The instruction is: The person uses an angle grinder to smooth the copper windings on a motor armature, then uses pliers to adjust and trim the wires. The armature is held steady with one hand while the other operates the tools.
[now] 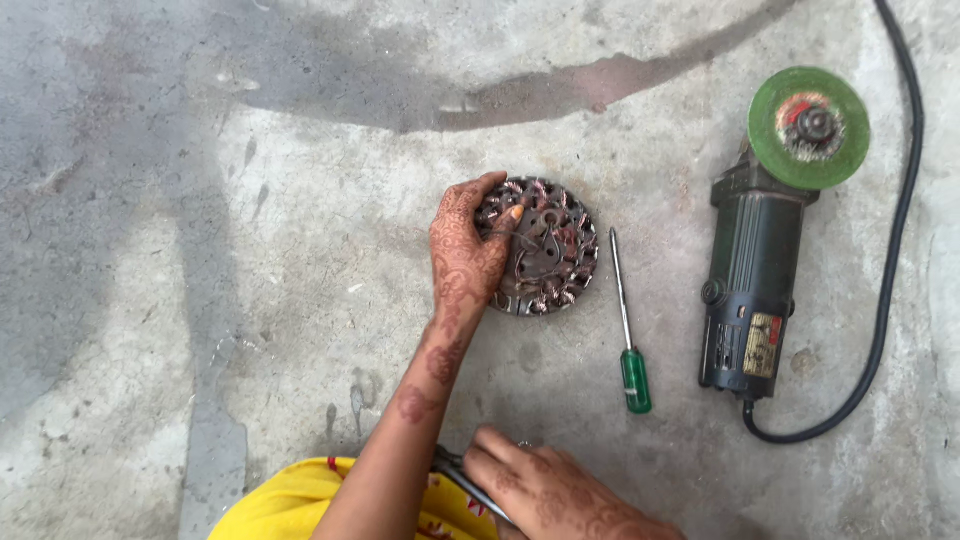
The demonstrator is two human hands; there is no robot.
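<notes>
A round metal motor stator (550, 265) with copper windings lies on the concrete floor. My left hand (463, 258) reaches up to it and grips its left edge, with the thumb pressed on top near the centre plate. My right hand (545, 488) is low in the view, close to my body, with its fingers closed on a thin grey metal tool (462, 477). Most of that tool is hidden under the hand and my left forearm.
A screwdriver with a green handle (634, 378) lies just right of the stator. Further right lies a black angle grinder (755, 290) with a green disc (808, 127); its black cable (893, 270) loops along the right edge. My yellow garment (290, 505) shows at the bottom.
</notes>
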